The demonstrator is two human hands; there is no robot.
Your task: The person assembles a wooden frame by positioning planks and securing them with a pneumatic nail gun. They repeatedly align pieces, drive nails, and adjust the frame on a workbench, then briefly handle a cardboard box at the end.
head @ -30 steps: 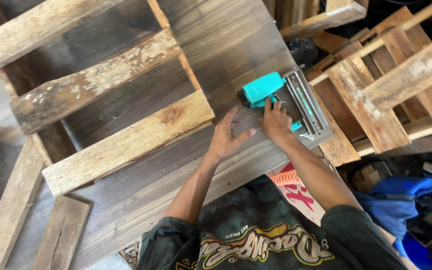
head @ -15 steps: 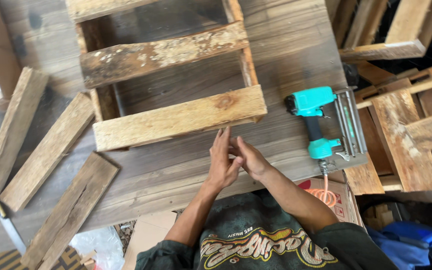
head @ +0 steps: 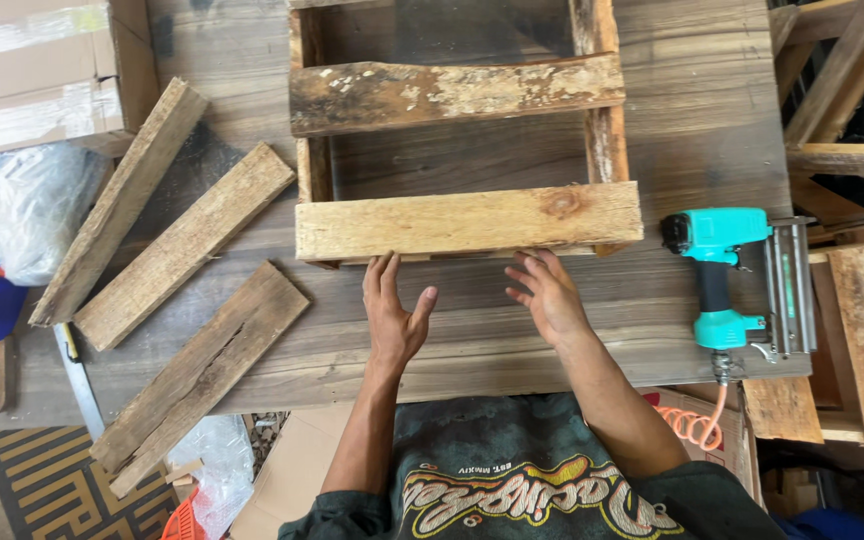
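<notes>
Bench (head: 252, 60): dark wood, far edge cut off.
Frame (head: 468, 221): centre, far end out of view.
Left hand (head: 394, 310): released, fingers spread, fingertips at near slat.
Right hand (head: 549, 293): released, fingertips touching near slat.
Nail gun (head: 720, 270): right, untouched; hose (head: 694, 425) partly hidden.

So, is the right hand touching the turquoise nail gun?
Apart. The head view shows bare table between the right hand, at the front slat, and the nail gun.

dark green t-shirt | yellow-red chest graphic | bare forearms
</notes>
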